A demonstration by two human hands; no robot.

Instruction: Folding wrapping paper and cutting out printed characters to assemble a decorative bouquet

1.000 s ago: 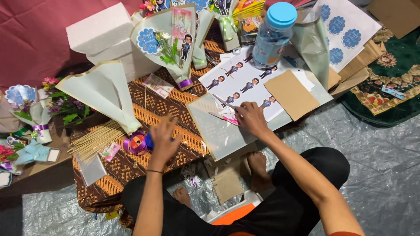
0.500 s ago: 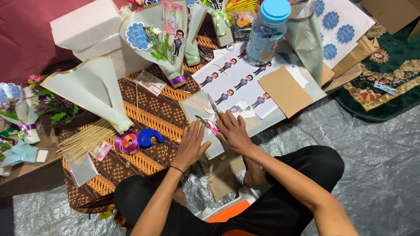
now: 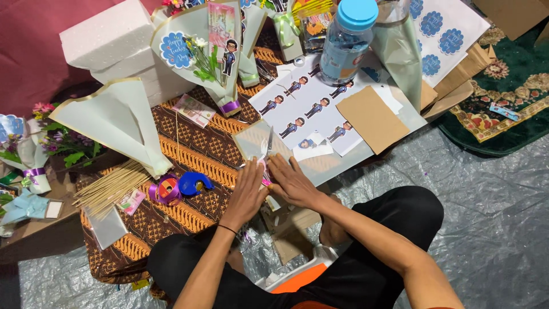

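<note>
Pressing down together, my two hands sit at the near edge of the low counter (image 3: 189,150), which is draped in a brown patterned cloth: the left hand (image 3: 247,193) lies flat with fingers stretched forward, and the right hand (image 3: 293,182) lies flat beside it at 3 o'clock, fingers spread, both bearing on a clear cellophane sheet (image 3: 258,142) that runs away toward 12 o'clock. Something pink (image 3: 265,171) shows in the gap between the hands; I cannot tell whether either hand pinches it or only covers it. I judge the step in hand to be flattening or creasing the wrap around that small piece, and the next move would call for keeping one palm as an anchor while the other folds the film, since cellophane springs back. At 9 o'clock of the left hand lie a blue tape dispenser (image 3: 194,183) and a purple ribbon roll (image 3: 166,190), with a bundle of bamboo skewers (image 3: 108,189) beyond them. At 12 to 1 o'clock sit a sheet of cartoon figure stickers (image 3: 311,106) and a blue-capped plastic bottle (image 3: 346,40). The cellophane's edges are hard to trace against the cloth, and my legs and the floor cover hide the counter's near side.
</note>
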